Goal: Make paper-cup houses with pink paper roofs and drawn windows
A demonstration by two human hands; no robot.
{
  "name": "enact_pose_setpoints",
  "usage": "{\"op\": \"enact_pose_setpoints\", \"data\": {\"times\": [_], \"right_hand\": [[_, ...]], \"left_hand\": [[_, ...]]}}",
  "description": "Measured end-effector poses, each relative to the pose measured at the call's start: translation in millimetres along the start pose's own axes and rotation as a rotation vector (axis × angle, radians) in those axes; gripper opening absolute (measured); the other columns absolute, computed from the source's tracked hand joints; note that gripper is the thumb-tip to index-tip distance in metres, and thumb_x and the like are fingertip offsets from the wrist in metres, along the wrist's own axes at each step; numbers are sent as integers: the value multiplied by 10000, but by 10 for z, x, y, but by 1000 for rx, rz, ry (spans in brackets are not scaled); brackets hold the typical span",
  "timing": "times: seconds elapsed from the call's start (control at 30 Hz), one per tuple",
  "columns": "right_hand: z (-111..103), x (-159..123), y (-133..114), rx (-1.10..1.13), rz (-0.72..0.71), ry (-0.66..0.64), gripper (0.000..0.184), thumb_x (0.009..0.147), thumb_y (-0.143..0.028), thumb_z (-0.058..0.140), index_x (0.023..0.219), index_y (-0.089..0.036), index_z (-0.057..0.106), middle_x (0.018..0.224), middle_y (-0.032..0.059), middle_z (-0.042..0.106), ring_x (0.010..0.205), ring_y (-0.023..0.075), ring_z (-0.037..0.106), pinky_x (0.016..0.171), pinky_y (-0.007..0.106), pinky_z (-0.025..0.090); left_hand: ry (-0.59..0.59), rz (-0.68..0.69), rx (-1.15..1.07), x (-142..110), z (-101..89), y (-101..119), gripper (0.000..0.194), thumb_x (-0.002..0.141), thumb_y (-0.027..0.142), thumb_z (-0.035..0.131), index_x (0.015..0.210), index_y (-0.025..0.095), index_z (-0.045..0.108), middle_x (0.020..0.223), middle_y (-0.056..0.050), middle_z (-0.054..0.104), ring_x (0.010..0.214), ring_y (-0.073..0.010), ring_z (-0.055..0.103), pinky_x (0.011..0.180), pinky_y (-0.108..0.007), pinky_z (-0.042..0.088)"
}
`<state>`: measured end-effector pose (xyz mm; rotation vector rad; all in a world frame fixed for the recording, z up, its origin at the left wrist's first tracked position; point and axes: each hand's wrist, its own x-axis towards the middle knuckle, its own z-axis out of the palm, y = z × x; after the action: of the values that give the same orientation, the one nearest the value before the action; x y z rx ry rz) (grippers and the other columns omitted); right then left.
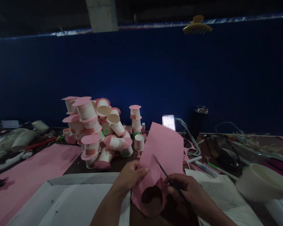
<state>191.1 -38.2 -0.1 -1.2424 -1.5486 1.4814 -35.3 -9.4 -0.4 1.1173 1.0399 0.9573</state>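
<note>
A pink paper sheet (166,144) with a round hole cut in its near end is held up in front of me. My left hand (129,177) grips its left edge, thumb on top. My right hand (188,190) is closed around dark scissors (161,166). One thin blade shows, lying over the paper and pointing away to the upper left; the handle is partly hidden by the fingers. A curved cut outline is visible beside the blade, just beyond the hole.
Paper cups (91,111) with pink paper discs stand stacked and tumbled at left. More pink paper (58,157) and a white tray (85,177) lie in front. Pens (206,169), printed paper (221,191), a white cup (264,182) and a dark bottle (198,122) are at right.
</note>
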Motion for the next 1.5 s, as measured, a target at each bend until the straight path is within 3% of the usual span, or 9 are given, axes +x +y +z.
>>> {"op": "enact_pose_setpoints", "data": {"times": [0.23,0.37,0.53,0.87,1.2,1.5], "right_hand": [[12,-5,-20,-92,-12,30,319,729,-464,673,883,-185,691,637,-12,584,551,119,483,494,209,380],[22,-8,-55,-71,1,13,281,730,-438,682,840,-179,695,568,-35,532,513,98,432,476,200,354],[22,11,-32,-96,-46,25,300,716,-445,696,834,-169,691,634,-23,544,554,95,412,483,197,323],[62,42,29,65,-20,-26,346,702,-467,709,845,-161,639,577,-48,491,505,84,404,458,199,304],[47,5,-63,-8,-46,-9,313,708,-448,704,786,-153,638,605,-50,453,542,77,343,472,196,276],[37,-3,-13,38,-12,-31,332,691,-442,722,857,-159,672,600,-47,460,522,73,333,454,191,260]], "left_hand": [[-37,32,-77,-5,-12,67,411,651,395,755,937,123,637,794,-45,672,681,-166,591,638,-254,446],[-45,52,-126,5,-29,76,414,668,330,758,1000,136,602,938,-74,689,812,-209,629,757,-310,477],[-52,87,-149,8,-36,81,437,691,289,744,1060,132,570,1013,-97,684,918,-240,628,838,-353,474],[-118,107,-156,-23,42,128,460,686,242,741,1105,145,576,1034,-96,685,902,-242,641,854,-377,481],[-172,94,-127,-53,12,150,464,698,223,735,1122,133,568,1064,-109,670,927,-243,631,871,-371,467],[-151,65,-111,-42,-54,161,453,676,240,755,1079,139,576,1016,-94,682,924,-232,631,816,-318,472]]}}
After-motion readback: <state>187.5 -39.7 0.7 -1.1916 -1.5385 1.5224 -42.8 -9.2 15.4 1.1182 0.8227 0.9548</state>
